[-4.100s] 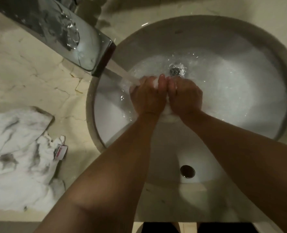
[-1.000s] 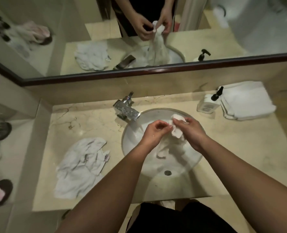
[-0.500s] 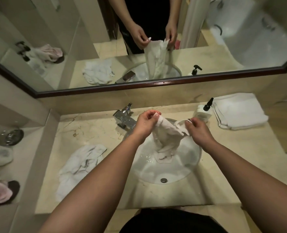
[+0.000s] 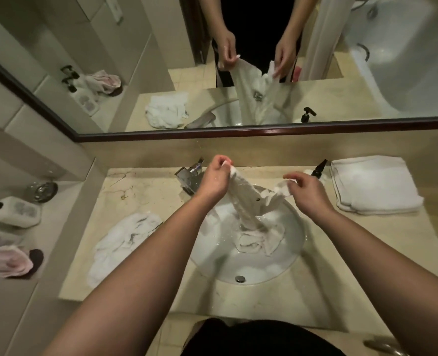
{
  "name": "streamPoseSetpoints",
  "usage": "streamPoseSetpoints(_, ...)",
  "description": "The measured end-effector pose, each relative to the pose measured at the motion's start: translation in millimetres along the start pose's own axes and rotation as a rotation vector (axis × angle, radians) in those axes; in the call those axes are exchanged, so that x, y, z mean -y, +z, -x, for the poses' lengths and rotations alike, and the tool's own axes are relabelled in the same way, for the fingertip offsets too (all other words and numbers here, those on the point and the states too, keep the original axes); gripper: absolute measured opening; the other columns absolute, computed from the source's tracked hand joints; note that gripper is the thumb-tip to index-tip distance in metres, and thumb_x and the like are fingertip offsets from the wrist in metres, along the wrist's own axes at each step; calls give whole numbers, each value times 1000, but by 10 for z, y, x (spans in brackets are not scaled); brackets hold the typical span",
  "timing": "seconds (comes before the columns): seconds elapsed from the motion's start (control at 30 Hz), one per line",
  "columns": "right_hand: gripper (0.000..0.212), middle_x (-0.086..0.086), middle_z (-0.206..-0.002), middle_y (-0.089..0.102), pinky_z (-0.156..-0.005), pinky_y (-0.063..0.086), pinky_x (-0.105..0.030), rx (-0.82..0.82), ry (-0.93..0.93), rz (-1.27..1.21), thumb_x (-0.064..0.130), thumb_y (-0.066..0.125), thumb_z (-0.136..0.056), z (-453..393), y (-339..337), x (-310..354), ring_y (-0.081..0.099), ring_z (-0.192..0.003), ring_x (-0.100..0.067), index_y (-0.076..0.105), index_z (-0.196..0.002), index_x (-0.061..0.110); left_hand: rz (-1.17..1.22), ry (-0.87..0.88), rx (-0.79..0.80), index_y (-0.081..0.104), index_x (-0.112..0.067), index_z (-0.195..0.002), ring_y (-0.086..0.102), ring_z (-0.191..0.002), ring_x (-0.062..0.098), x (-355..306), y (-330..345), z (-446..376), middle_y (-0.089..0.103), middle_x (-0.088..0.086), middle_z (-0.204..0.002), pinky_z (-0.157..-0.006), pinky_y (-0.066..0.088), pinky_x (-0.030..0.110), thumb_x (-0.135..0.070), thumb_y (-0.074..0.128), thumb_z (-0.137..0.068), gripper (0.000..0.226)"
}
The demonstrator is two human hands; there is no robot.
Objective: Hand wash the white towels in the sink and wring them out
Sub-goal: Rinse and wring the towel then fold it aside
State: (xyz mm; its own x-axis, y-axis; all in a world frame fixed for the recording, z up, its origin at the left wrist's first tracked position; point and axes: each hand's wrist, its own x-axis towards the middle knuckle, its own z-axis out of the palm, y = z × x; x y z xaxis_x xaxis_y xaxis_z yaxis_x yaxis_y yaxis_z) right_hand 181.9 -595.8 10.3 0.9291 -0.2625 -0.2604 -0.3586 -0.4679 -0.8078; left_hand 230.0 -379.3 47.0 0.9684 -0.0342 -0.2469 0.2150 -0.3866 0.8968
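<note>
Left hand [image 4: 214,179], raised above the far rim of the basin with the forearm reaching in from the lower left, fingers curled and pinching one top corner of the wet towel [image 4: 248,201]. Right hand [image 4: 306,190], held at a similar height over the basin's right rim with the forearm entering from the lower right, thumb and fingers pinching the opposite corner of the same cloth. The two hands are well apart, so the upper edge of the towel sags between them, while its body hangs down as a twisted, limp column whose lower end lies bunched in folds on the floor of the sink [image 4: 284,268]. The towel is white, sodden and creased. The sink is a round, glossy white bowl set into a veined beige stone counter [image 4: 146,191], with a small metal overflow ring near its front wall. A chrome faucet [image 4: 187,176] stands at the rim just behind the left hand. A crumpled white towel [image 4: 120,240] lies on the counter left of the basin; a folded stack of towels [image 4: 374,183] lies to the right, beside a pump bottle [image 4: 318,170]. The mirror [image 4: 341,86] above reflects both hands and the hanging cloth.
</note>
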Motion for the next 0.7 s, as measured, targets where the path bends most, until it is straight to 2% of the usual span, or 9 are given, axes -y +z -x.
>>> streamPoseSetpoints(0.07, 31, -12, -123, 68, -84, 47, -32, -27, 4, 149, 19, 53, -101, -66, -110, -114, 65, -106, -28, 63, -129, 11, -180, 4, -8, 50, -19, -107, 49, -88, 16, 67, -92, -59, 54, -1, -99, -75, 40, 33, -27, 35, -108, 17)
streamPoseSetpoints(0.1, 30, -14, -122, 68, -82, 43, -30, -27, 2, 183, 20, 53, -101, -101, -162, -168, 63, -108, -30, 65, -126, 8, -193, -14, -6, 51, -19, -106, 49, -86, 16, 89, -153, -89, 54, -1, -97, -74, 41, 33, -25, 37, -108, 15)
streamPoseSetpoints(0.2, 25, -15, -111, 68, -75, 39, -31, 52, 24, 171, 18, 50, -101, -192, -276, -281, 61, -98, -30, 68, -112, 5, -73, -110, 15, 58, -14, -100, 54, -76, 17, 157, -347, -153, 60, 6, -98, -63, 48, 29, -14, 47, -105, 13)
streamPoseSetpoints(0.3, 22, -11, -99, 60, -65, 36, -30, 216, 100, 54, 16, 43, -101, -192, -299, -323, 52, -80, -19, 64, -99, 10, -4, -195, 143, 62, -10, -92, 60, -81, 20, 239, -513, -153, 63, 10, -101, -62, 55, 28, -5, 52, -102, 15)
streamPoseSetpoints(0.4, 23, -8, -93, 60, -73, 41, -34, 259, 106, -54, 17, 43, -100, -166, -225, -407, 51, -85, -22, 62, -88, 17, -96, -242, 241, 62, -11, -89, 58, -78, 20, 391, -547, -107, 61, 8, -93, -61, 54, 27, -2, 49, -101, 20)
streamPoseSetpoints(0.47, 22, -11, -99, 61, -78, 45, -36, 290, 159, -53, 14, 42, -101, -134, -135, -472, 55, -90, -25, 63, -94, 14, -162, -249, 228, 59, -13, -93, 55, -76, 20, 563, -528, -79, 58, 8, -93, -54, 50, 27, -6, 46, -103, 18)
streamPoseSetpoints(0.57, 22, -9, -80, 54, -51, 35, -27, 362, 228, 53, 13, 40, -102, -95, 32, -569, 48, -65, -20, 59, -91, 9, -84, -279, 141, 56, -12, -103, 54, -73, 23, 846, -501, -59, 53, 10, -98, -47, 53, 29, -11, 43, -105, 13)
streamPoseSetpoints(0.63, 25, -8, -72, 50, -46, 31, -25, 352, 258, 103, 17, 40, -102, -111, 168, -616, 44, -58, -20, 57, -87, 8, 37, -316, 107, 55, -9, -102, 56, -73, 22, 1022, -483, -80, 53, 12, -102, -53, 59, 30, -8, 45, -105, 10)
streamPoseSetpoints(0.7, 27, -10, -71, 53, -46, 35, -25, 276, 300, 117, 17, 41, -101, -191, 333, -712, 48, -58, -24, 59, -89, 3, 88, -367, 118, 55, -8, -97, 58, -77, 23, 1214, -426, -115, 54, 13, -102, -57, 62, 32, -3, 47, -103, 11)
